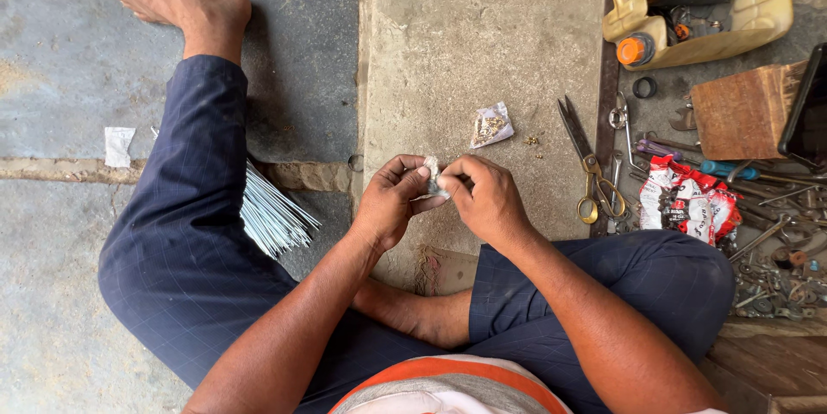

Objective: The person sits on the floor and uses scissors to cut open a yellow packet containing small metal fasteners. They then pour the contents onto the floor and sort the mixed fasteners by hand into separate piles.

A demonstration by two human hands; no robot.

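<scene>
We sit cross-legged on the concrete floor [465,52]. Our left hand [389,201] and right hand [485,199] meet just in front of our knees, fingers closed together on a small crumpled clear packet [432,176] pinched between them. Taking that packet as landmark: an opened paper sachet [491,126] lies just beyond it, scissors [587,160] to its right, a bundle of thin white rods [269,211] to its left under our leg.

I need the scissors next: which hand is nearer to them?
Right. The right hand sits just left of the scissors; the left hand is farther left, beyond it.
</scene>
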